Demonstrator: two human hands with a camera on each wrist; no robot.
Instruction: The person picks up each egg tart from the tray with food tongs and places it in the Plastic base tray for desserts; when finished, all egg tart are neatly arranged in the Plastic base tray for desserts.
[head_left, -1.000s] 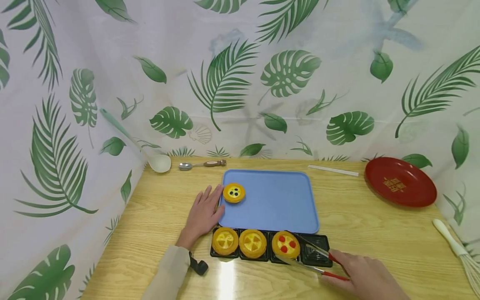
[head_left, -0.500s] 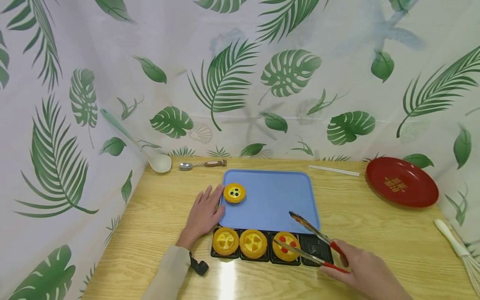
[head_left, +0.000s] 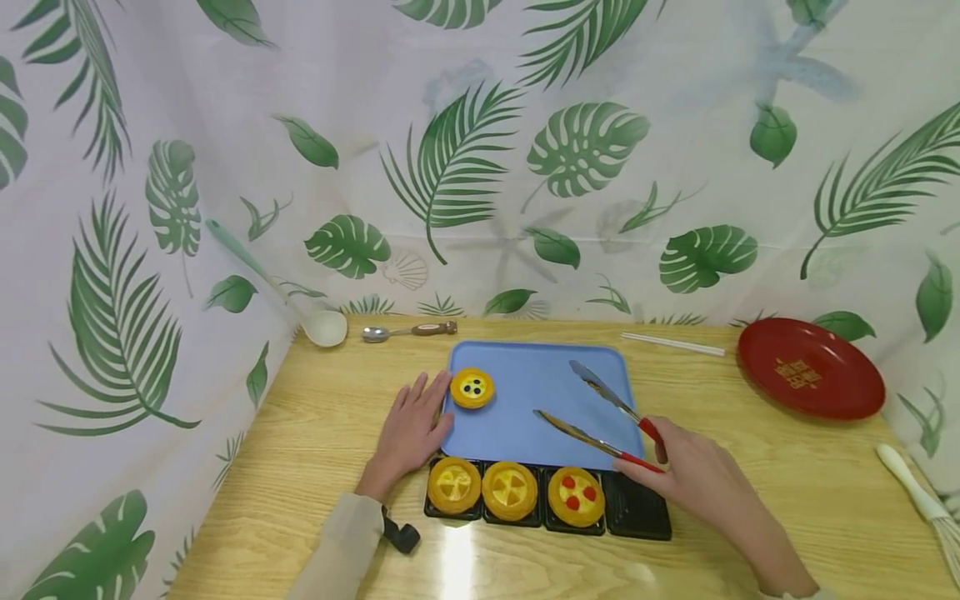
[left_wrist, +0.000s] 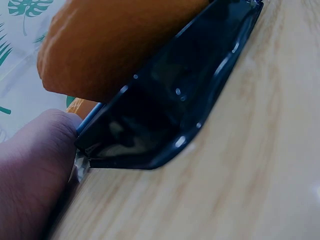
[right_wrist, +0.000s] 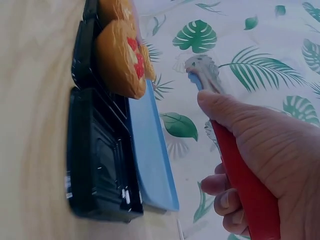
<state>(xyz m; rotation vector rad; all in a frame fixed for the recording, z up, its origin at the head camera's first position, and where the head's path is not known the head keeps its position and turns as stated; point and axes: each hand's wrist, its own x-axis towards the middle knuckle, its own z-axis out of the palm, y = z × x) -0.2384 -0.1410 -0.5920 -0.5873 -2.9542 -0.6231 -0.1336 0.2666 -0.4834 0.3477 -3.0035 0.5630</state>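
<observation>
My right hand (head_left: 693, 473) grips metal tongs with red handles (right_wrist: 245, 180), their arms spread apart over the blue tray (head_left: 502, 429) and nothing between them. The left hand (head_left: 408, 425) lies flat with fingertips at the tray's left edge. On that tray, close to those fingertips, sits an egg tart with dark berries (head_left: 472, 388). In front of the tray runs a black compartment tray (head_left: 637, 507). Its two left compartments hold tarts with yellow wedges, one being the leftmost tart (head_left: 453, 486). A tart with red berries (head_left: 576, 497) fills the third, and the rightmost compartment is bare.
A red oval plate (head_left: 840, 379) stands at the right, with a whisk (head_left: 911, 483) nearer me. Chopsticks (head_left: 672, 343), a spoon (head_left: 408, 331) and a ladle (head_left: 326, 328) lie along the back. A leaf-print curtain (head_left: 480, 167) closes off the back and left.
My right hand has lifted the tongs off the red-berry tart and moved them forward over the blue tray. That tart stays in its compartment. My left hand keeps its place.
</observation>
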